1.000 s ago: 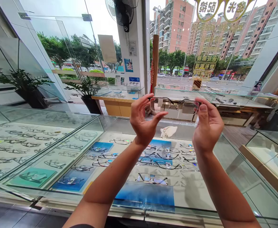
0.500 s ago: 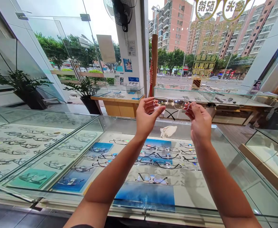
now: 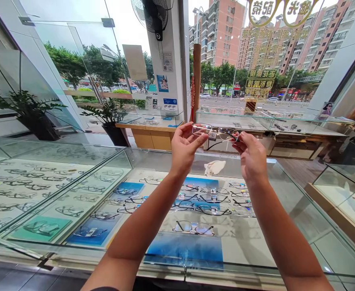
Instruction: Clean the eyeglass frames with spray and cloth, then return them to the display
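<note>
A pair of thin-rimmed eyeglasses (image 3: 228, 134) is held up above the far edge of a glass display case (image 3: 241, 246). My left hand (image 3: 185, 147) pinches its left end, thumb below the lens and fingers behind. At the opposite end my right hand (image 3: 252, 151) has thumb and fingers closed near the hinge. One dark temple arm slants down behind the lenses; the other shows near my right fingers. Under my forearms, inside the case, several eyeglasses (image 3: 194, 228) lie in rows on white and blue panels.
A crumpled white cloth (image 3: 214, 167) lies on the far part of the case. More cases stand left and right (image 3: 344, 190). Beyond are a wooden counter (image 3: 150, 139), a potted plant (image 3: 115, 131), a wooden post (image 3: 196, 81) and large windows.
Both hands have shifted slightly left with the eyeglasses. The frame has turned a little, and a dark temple arm now shows behind the right lens.
</note>
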Action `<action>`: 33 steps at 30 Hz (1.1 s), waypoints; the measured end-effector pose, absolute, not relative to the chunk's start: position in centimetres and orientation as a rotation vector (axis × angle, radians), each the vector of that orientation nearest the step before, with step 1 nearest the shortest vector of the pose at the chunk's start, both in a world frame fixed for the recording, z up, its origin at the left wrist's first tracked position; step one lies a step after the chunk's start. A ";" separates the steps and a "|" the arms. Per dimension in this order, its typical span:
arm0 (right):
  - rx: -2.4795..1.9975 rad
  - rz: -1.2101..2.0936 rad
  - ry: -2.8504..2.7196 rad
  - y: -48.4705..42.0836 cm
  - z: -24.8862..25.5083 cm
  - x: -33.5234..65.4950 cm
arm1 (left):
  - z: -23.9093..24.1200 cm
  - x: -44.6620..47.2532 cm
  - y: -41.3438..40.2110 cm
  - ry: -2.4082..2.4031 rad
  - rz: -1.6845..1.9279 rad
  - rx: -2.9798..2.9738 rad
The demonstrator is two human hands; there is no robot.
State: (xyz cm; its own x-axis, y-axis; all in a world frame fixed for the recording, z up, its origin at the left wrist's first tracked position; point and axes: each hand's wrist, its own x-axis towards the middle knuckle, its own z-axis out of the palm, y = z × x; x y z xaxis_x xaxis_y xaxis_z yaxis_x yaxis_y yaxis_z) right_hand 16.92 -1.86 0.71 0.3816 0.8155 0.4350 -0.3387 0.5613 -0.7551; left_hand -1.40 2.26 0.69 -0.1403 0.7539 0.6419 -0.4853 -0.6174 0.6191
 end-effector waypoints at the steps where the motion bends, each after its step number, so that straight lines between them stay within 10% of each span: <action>1: -0.621 0.800 -0.896 -1.8 0.7 17.0 | 0.6 -1.4 2.4 0.336 1.874 1.302; 22: -0.559 0.728 -0.946 -1.9 0.7 17.2 | -0.2 -1.2 2.1 0.541 2.078 1.667; 33: -0.788 0.740 -1.559 -2.9 1.9 19.5 | 1.3 -3.7 1.5 0.501 1.607 2.024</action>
State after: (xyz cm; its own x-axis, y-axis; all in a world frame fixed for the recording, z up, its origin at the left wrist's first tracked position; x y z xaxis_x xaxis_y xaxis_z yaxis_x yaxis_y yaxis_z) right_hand 19.48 -2.90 1.88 -0.0924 0.8201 0.5646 0.0810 0.5714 -0.8167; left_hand -3.69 1.47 1.29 0.2343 0.5715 0.7865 -0.0236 -0.8054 0.5923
